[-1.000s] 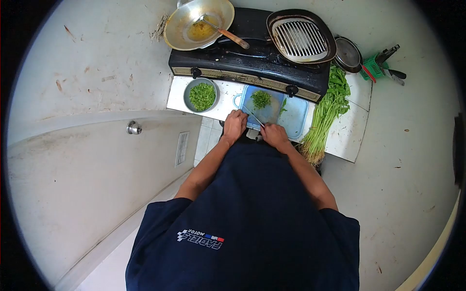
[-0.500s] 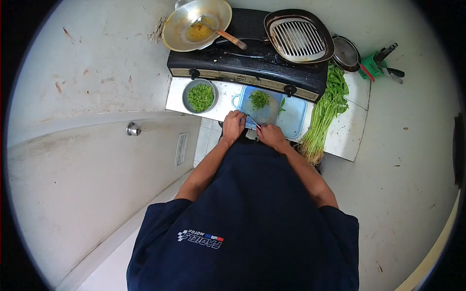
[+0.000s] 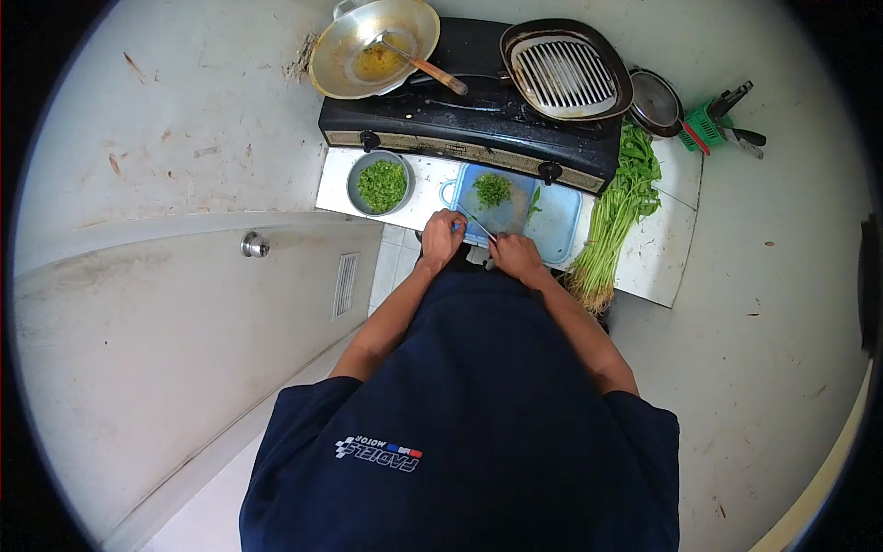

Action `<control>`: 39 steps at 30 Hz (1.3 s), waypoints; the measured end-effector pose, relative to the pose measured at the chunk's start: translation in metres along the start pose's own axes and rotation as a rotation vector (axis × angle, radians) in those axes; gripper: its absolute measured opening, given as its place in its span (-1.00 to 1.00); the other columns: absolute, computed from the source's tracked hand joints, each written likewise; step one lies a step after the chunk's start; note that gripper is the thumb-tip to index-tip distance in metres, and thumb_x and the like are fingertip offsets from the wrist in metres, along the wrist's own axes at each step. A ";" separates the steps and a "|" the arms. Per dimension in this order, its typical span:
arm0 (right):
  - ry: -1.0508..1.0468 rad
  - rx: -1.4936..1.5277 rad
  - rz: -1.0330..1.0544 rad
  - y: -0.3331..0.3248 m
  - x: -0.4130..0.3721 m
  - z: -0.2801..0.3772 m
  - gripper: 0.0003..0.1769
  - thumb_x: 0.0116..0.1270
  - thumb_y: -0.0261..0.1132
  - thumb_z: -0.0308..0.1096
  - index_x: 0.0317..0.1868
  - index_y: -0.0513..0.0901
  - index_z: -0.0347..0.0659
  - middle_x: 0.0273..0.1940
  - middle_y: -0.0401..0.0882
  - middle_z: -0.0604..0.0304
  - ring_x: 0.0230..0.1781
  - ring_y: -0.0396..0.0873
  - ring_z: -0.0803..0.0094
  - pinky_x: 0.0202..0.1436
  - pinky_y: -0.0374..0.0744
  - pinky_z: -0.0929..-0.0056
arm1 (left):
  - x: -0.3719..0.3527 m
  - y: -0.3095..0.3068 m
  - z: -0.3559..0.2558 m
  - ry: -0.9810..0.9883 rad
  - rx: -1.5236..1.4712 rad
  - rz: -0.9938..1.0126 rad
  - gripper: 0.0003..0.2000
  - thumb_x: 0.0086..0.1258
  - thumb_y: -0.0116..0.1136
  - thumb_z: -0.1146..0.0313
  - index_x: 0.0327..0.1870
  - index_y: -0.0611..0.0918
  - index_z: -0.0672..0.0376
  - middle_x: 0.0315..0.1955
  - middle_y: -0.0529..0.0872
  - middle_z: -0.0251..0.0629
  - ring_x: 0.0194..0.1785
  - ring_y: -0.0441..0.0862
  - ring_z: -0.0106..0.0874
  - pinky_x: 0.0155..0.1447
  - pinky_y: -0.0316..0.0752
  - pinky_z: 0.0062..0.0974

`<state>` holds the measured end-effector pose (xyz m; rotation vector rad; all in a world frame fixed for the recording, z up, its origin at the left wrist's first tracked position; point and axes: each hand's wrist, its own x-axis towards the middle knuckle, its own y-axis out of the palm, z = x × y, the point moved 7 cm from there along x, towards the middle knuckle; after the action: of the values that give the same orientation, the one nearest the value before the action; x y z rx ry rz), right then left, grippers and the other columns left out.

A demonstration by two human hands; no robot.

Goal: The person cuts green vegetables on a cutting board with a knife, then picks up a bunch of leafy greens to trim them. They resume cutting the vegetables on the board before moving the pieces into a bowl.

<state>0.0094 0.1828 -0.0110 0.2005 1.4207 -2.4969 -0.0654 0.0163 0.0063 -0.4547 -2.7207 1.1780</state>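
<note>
In the head view, a person in a dark printed shirt (image 3: 469, 386) works at a white counter (image 3: 658, 258), the right hand (image 3: 517, 254) closed around a knife (image 3: 477, 223), its blade slanting over the near edge of a blue board (image 3: 556, 219). The left hand (image 3: 443, 237), fingers bent, rests at the board's near left corner beside the blade's tip; whether it grips anything cannot be told. A small heap of chopped greens (image 3: 492, 189) lies on the board beyond the knife. To the left stands a gray bowl (image 3: 351, 195) of cut greens; to the right lies a bunch of leafy stalks (image 3: 614, 219), roots toward the person. Behind, a black stove (image 3: 478, 132) bears a wok (image 3: 329, 75) and a ridged pan (image 3: 563, 75).
</note>
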 end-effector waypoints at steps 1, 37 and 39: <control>-0.004 0.010 -0.014 0.000 0.001 0.000 -0.55 0.54 0.20 -0.11 -0.28 0.72 -0.38 -0.42 0.73 -0.25 -0.36 0.76 -0.18 -0.19 0.72 -0.09 | 0.000 -0.001 -0.002 0.009 0.015 0.003 -0.95 0.26 0.28 0.49 -0.33 0.77 0.17 -0.36 0.75 -0.13 -0.15 0.68 -0.06 0.01 0.58 -0.15; 0.021 0.007 -0.007 0.007 0.005 -0.002 -0.51 0.57 0.16 -0.07 -0.27 0.75 -0.35 -0.42 0.72 -0.25 -0.39 0.74 -0.21 -0.20 0.71 -0.09 | -0.014 0.003 -0.006 0.357 0.300 0.087 -0.87 0.35 0.31 0.43 -0.14 0.80 0.14 -0.17 0.72 -0.33 -0.08 0.65 -0.24 0.00 0.56 -0.24; 0.009 0.007 -0.019 0.004 0.005 0.002 -0.52 0.57 0.16 -0.07 -0.27 0.74 -0.36 -0.43 0.72 -0.25 -0.39 0.73 -0.22 -0.20 0.71 -0.09 | -0.015 0.003 -0.004 0.359 0.285 0.104 -0.82 0.33 0.31 0.45 -0.07 0.80 0.12 -0.14 0.72 -0.31 -0.06 0.65 -0.22 0.02 0.56 -0.21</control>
<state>0.0053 0.1787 -0.0147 0.2012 1.4249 -2.5194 -0.0494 0.0157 0.0072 -0.6969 -2.2111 1.3345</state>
